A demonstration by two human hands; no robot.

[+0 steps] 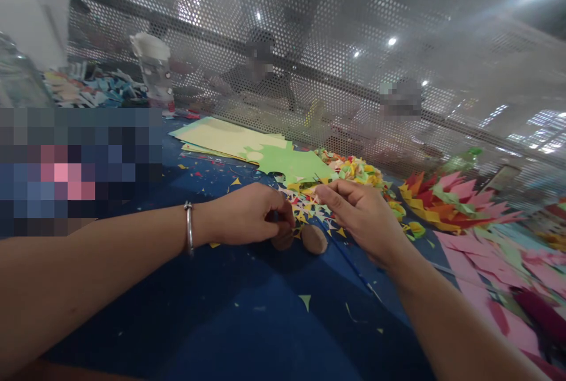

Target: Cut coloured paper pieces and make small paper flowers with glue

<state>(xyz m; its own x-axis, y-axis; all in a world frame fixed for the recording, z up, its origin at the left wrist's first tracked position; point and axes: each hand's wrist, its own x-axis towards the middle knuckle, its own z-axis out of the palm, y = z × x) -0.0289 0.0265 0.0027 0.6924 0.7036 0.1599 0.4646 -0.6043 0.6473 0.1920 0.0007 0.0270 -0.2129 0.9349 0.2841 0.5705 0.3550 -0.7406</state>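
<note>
Green sheet [300,164], edges cut away. Behind it: yellow sheets [225,135], seemingly largely uncut. Before it: left hand [254,214], fingers curled, grip unclear; right hand [369,216], fingers pinched together.

No readable text, brand, number or sign anywhere in view. Closest candidates: clear cup [154,71] at back left has dark spots plus 1 red patch near its base, too small and blurred to make out. Blue stick [349,258] on the table shows faint pale specks, can't tell if that's print. Pixelated block at left: anything written there is unreadable.
</note>
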